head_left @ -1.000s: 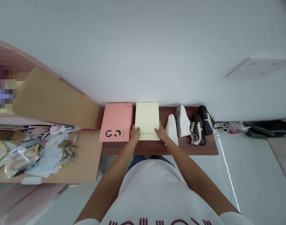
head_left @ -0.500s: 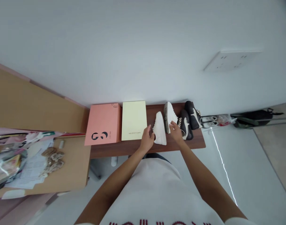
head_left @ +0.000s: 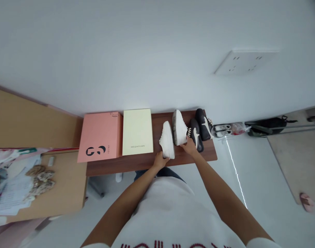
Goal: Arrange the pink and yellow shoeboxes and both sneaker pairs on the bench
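alignment is what counts here: the left white shoe (head_left: 168, 142) and the right white shoe (head_left: 180, 128) lie side by side on the brown bench top (head_left: 142, 161), each with its long axis running away from you toward the wall (head_left: 136, 62) and its near end facing your body. your left hand (head_left: 161, 160) is at the near end of the left white shoe, your right hand (head_left: 189, 146) at the near end of the right one, so each hand has its own shoe ahead of it and neither arm crosses the other. the right white shoe sits a little deeper toward the wall, and your right hand reaches farther forward to match. your right thumb and fingers part around that near end; on the left, the thumb side meets the shoe's edge while most fingers are hidden. how firmly either hand pinches, i cannot tell. room differs on the two sides: the nearer black shoe (head_left: 196, 135) is tight against your right hand's side, while bare bench separates the left white shoe from the pale yellow box (head_left: 137, 131).
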Demonstrator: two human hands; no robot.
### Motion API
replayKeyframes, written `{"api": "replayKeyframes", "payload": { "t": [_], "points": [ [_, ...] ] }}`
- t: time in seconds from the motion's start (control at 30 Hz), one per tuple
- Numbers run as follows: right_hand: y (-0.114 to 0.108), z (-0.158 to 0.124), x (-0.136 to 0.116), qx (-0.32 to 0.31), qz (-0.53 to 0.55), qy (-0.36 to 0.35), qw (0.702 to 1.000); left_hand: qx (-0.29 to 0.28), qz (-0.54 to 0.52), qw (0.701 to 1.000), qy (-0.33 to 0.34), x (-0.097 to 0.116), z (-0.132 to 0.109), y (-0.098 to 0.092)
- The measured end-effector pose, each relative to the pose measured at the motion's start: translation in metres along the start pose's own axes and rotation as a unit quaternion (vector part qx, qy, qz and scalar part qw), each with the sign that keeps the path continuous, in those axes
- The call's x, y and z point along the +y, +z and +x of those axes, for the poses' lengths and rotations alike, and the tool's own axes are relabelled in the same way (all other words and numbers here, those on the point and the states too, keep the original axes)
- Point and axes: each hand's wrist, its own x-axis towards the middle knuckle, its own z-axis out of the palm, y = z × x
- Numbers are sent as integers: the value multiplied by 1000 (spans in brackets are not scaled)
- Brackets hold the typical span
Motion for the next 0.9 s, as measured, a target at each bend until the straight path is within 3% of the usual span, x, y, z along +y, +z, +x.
{"api": "replayKeyframes", "payload": {
  "t": [0.1, 0.27, 0.43, 0.67, 0.9],
  "points": [
    [-3, 7, -4, -42, -3, 34, 999, -2, 13, 1000, 27, -1, 4, -4],
    [-17, 14, -4, -94, -32, -3, 995, -1, 33, 997, 72, 8, -3, -18],
    [-38, 16, -8, -71, -84, -62, 992, 21, 147, 984, 96, 33, -16, -41],
    [-52, 8, -35, -29, -110, -153, 982, 17, 237, 958, 163, 76, -15, -73],
    [-49, -5, -51, -31, -163, -171, 971, 18, 246, 958, 144, 83, -4, -80]
  ]
}}
